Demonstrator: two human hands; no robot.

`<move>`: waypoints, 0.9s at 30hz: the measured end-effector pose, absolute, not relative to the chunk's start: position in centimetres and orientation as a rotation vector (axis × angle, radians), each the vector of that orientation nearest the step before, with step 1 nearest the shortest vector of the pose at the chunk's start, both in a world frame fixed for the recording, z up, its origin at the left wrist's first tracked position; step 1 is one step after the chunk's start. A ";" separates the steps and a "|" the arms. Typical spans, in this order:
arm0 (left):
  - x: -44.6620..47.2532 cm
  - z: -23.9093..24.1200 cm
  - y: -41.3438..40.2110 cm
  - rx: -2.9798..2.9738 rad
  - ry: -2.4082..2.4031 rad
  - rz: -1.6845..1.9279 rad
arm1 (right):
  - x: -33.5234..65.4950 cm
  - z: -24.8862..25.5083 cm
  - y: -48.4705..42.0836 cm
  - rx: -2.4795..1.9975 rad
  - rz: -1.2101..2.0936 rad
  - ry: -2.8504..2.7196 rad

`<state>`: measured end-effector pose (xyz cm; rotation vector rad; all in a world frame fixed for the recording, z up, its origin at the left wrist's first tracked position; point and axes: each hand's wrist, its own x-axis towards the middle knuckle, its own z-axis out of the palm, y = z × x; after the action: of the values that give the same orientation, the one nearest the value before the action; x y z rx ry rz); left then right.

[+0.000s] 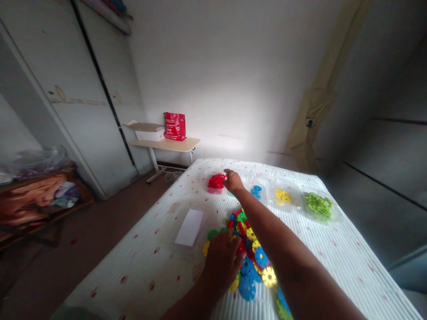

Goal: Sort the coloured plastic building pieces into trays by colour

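My right hand (234, 182) is stretched out to the far part of the bed, beside a clear box of red pieces (216, 181). Its fingertips reach the box's right side, slightly apart, and no piece shows between them. Close to me, my left hand (220, 252) rests at the left edge of a mixed pile of flower-shaped plastic discs (248, 266) in red, blue, yellow and green. Thumb and fingers are parted there, with red discs just beyond them. My right forearm hides part of the pile.
Clear boxes hold blue discs (256, 191), yellow discs (283, 196) and green pieces (318, 205) along the far right. A clear tray with a white card (189, 227) lies left. Beyond the bed, a small table (180, 145) carries a red bag (175, 126).
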<state>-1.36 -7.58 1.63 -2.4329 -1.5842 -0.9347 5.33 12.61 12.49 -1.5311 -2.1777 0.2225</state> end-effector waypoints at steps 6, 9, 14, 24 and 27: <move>-1.1 2.1 -7.8 -2.448 -1.640 -0.969 | 11.8 12.7 9.0 -1.424 0.269 -2.189; -1.1 2.5 -7.9 -2.480 -1.642 -0.977 | 17.3 12.2 5.8 -1.348 0.415 -2.172; -1.1 2.6 -7.8 -2.492 -1.617 -0.969 | 25.7 9.6 -1.1 -1.446 0.629 -2.074; -1.4 1.8 -7.2 -2.484 -1.505 -0.877 | 32.4 5.4 -7.9 -1.625 0.560 -1.904; -1.6 1.5 -7.0 -2.463 -1.505 -0.879 | 31.8 5.4 -6.4 -1.594 0.460 -1.951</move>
<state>-1.57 -6.99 1.54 -2.4628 -1.5047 -0.8793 31.77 -6.43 5.44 -1.5939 -1.9511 0.4600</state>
